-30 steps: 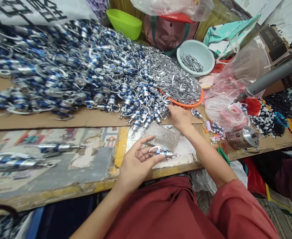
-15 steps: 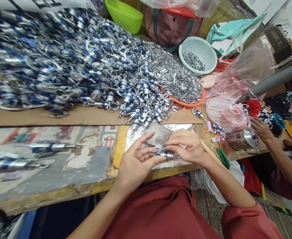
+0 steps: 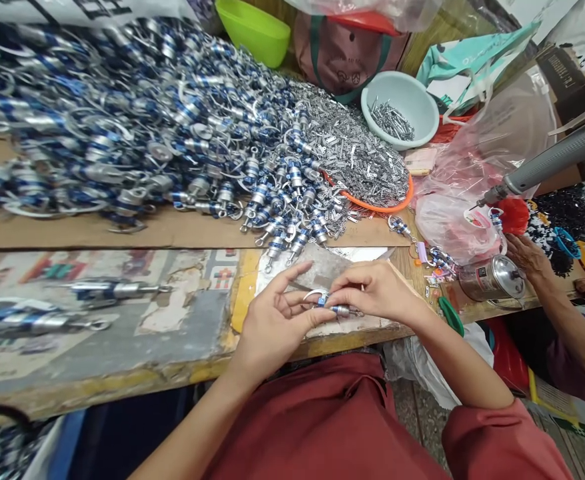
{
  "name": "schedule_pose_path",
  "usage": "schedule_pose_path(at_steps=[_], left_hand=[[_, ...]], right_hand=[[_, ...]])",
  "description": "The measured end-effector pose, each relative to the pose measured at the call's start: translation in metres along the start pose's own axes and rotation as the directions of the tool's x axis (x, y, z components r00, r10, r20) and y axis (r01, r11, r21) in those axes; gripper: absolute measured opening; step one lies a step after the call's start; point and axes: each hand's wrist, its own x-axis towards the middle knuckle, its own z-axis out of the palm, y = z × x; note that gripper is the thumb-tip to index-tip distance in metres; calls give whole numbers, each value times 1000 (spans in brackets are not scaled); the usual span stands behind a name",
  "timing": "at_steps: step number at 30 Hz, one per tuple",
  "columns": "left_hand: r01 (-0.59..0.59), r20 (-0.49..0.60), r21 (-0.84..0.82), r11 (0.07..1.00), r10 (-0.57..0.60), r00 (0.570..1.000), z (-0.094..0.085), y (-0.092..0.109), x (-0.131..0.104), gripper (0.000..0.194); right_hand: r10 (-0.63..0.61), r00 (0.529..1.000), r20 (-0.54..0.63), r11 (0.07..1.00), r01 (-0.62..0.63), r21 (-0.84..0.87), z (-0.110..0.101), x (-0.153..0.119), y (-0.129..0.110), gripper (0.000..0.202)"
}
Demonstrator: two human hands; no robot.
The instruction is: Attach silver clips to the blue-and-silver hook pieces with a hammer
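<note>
Both hands hold one small blue-and-silver metal cylinder piece point(image 3: 341, 310) with a curved silver arm and a ring end, just above the bench's front edge. My left hand point(image 3: 277, 310) pinches its left end between thumb and fingers. The thumb and fingertips of my right hand point(image 3: 375, 290) press on its middle from the right and partly cover it. Beneath them lies a grey metal block point(image 3: 317, 265) on a white sheet. Two similar pieces, one of them a blue-and-silver cylinder point(image 3: 117, 288), rest on the bench to the left.
A large heap of blue-and-silver pieces point(image 3: 172, 127) spreads across the cardboard, beside a pile of small metal links point(image 3: 362, 160). Behind stands a pale blue bowl point(image 3: 427, 133) of pins. A grey electric screwdriver point(image 3: 547, 163) hangs at right, above a co-worker's hand point(image 3: 530, 260) and a metal-lidded jar point(image 3: 505, 277).
My right fingers have shifted slightly left along the piece, over its middle. The whole view has moved a little; both hands still hold the piece.
</note>
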Motion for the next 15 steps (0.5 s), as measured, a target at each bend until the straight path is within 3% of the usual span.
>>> schedule_pose_path(at_steps=[2, 5, 7, 9, 12, 15], left_hand=[[-2, 13, -5, 1000, 2, 1000, 0, 1, 0, 92], [-4, 14, -18, 1000, 5, 1000, 0, 0, 0, 94], [-6, 11, -17, 1000, 7, 1000, 0, -1, 0, 93], [-14, 0, -4, 1000, 14, 1000, 0, -1, 0, 93], [-13, -20, 9, 1000, 14, 1000, 0, -2, 1, 93], [-8, -33, 14, 1000, 9, 999, 0, -2, 1, 91]], right_hand=[[-47, 999, -10, 998, 46, -45, 7, 6, 1, 10], [-78, 985, -153, 990, 59, -124, 20, 9, 2, 14], [-117, 954, -277, 991, 93, -98, 23, 4, 3, 17], [-106, 889, -446, 994, 90, -57, 20, -9, 8, 20], [86, 779, -621, 979, -182, -94, 4, -42, 30, 16], [284, 845, -454, 830, -453, -324, -8, -76, 58, 32]])
